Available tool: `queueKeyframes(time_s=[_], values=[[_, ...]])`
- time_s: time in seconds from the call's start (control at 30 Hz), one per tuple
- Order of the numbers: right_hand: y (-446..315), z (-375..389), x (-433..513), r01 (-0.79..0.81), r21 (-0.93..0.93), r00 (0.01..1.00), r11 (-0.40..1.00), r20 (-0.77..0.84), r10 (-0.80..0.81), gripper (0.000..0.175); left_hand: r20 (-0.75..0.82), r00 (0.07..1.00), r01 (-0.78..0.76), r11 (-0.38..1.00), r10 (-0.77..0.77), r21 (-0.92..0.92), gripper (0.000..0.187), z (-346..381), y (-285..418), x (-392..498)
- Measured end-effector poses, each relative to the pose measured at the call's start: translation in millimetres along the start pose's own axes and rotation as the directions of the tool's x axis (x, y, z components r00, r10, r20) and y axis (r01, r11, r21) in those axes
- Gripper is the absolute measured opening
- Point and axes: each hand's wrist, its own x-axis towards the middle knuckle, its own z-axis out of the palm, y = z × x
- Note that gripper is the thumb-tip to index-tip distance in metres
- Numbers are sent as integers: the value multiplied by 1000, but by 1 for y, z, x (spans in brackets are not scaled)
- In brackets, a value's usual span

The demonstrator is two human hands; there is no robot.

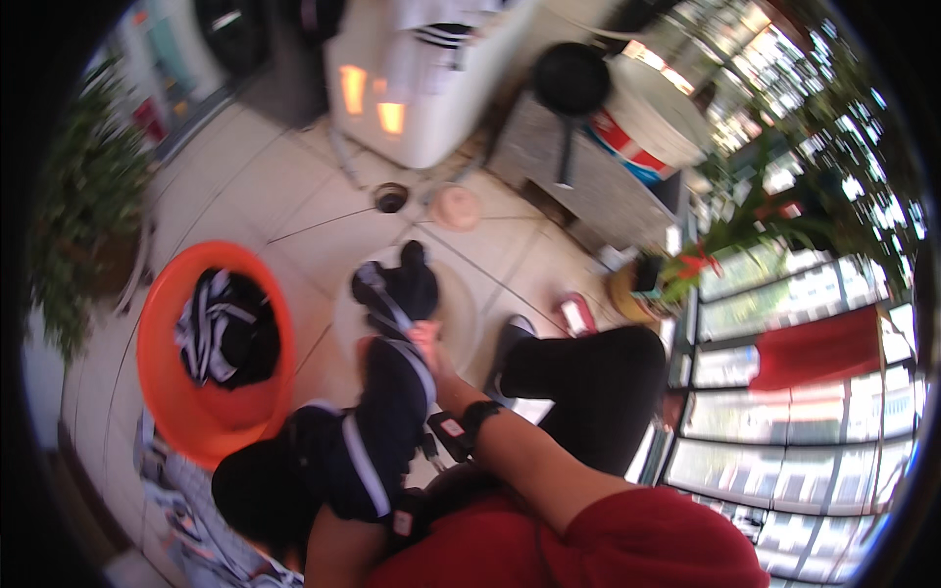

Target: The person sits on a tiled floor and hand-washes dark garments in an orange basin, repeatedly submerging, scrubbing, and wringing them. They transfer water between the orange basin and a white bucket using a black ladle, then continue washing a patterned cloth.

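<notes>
My right hand [425,342] grips a dark garment with white stripes [393,367]. The bunched far end of the cloth hangs over a pale round basin [463,316] on the floor. The rest of the garment drapes back across my left forearm [342,547]. A small reddish patch beside the cloth may be part of my left hand [363,349], which is otherwise covered, so its grip cannot be made out. To the left, an orange basin [151,353] contains a heap of dark and white striped clothes [231,331].
Ahead are a floor drain hole [390,197], a pink round object [454,207] and a white appliance [404,110]. A stone bench [617,213] bears a frying pan [572,79] and a white bucket [662,110]. Potted plants stand on both sides. A red-and-white object [575,314] lies near my foot.
</notes>
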Motion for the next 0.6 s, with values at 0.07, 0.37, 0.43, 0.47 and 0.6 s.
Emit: queueKeyframes(time_s=[0.07,0.37,0.43,0.47,0.6], values=[[6,-18,20,-16,185,967,983,252,-32,64,-45,992,-117,990,121,80,43,-7,-5,2],[-98,77,76,141,-374,915,917,-304,-265,82,94,985,144,988,-148,54,42,3,6,-7],[-111,114,85,1,-512,919,859,-338,-203,54,39,997,58,965,-70,255,43,14,4,-8],[-114,130,90,-112,-601,928,791,-349,-134,49,22,998,-65,913,62,403,44,18,0,-6],[-103,170,103,-264,-861,908,435,-374,-188,25,22,911,-266,548,411,793,61,26,-14,1]])
